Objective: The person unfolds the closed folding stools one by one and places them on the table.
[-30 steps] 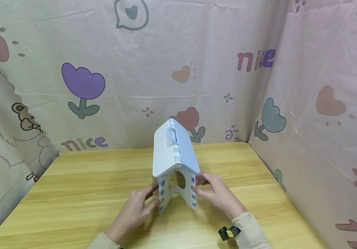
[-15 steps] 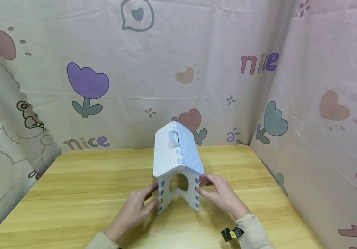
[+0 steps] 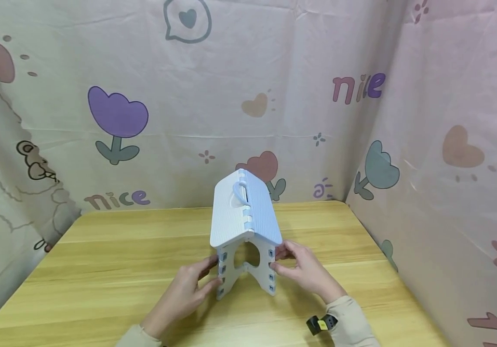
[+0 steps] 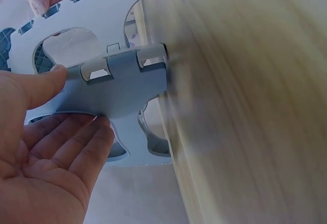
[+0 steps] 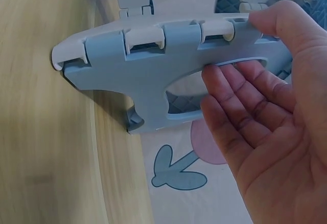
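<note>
A white and light blue plastic folding stool [image 3: 226,212] stands part-folded on the table, its hinged top peaked like a roof. A loop handle [image 3: 238,193] sticks up from the ridge. My left hand [image 3: 183,289] grips the left side, thumb on the hinged front edge, fingers at the opening in the blue outer panel [image 4: 122,91]. On the other side, my right hand [image 3: 306,270] holds the matching blue panel [image 5: 112,60], with its thumb on the hinge edge and its fingertips at the cutout. The stool's far side is hidden in the head view.
The wood-grain table [image 3: 122,250] extends to both sides of the stool. A patterned cloth [image 3: 179,96] hangs behind it and along both sides. A black device [image 3: 321,324] with a yellow mark is on my right wrist.
The stool's two sides have spread slightly wider apart, mostly during the first half-second, and the right hand has shifted a little right with its side. Both hands keep their hold.
</note>
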Tool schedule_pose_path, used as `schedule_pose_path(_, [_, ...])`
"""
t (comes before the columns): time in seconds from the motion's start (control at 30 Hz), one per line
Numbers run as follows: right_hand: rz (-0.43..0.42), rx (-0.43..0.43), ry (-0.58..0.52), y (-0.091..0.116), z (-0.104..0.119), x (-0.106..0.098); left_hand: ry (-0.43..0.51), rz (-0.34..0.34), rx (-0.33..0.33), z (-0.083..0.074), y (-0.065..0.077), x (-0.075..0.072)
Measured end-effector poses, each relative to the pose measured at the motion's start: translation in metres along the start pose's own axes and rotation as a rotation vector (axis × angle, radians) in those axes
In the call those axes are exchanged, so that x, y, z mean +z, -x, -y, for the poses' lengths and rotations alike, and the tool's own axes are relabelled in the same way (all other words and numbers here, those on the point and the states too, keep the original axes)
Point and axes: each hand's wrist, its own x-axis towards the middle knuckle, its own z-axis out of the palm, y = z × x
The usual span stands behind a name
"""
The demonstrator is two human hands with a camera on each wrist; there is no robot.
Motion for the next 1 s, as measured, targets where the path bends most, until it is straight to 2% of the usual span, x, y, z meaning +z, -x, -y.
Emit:
schedule_pose_path(0.47, [0.012,-0.035,-0.04,0.0,0.003,-0.004,0.046,0.033,0.006,0.0,-0.002,-0.004])
schedule_pose_path(0.7, [0.064,-0.013,-0.056,-0.002,0.003,-0.013,0.026,0.039,0.04,-0.002,-0.004,-0.006])
schedule_pose_path(0.87, [0.065,0.023,-0.036,-0.005,0.002,-0.031,-0.022,0.046,0.095,-0.004,-0.004,-0.018])
schedule_pose_path(1.0, [0.013,0.028,0.002,-0.006,0.002,-0.05,-0.078,-0.018,0.121,-0.007,-0.005,-0.037])
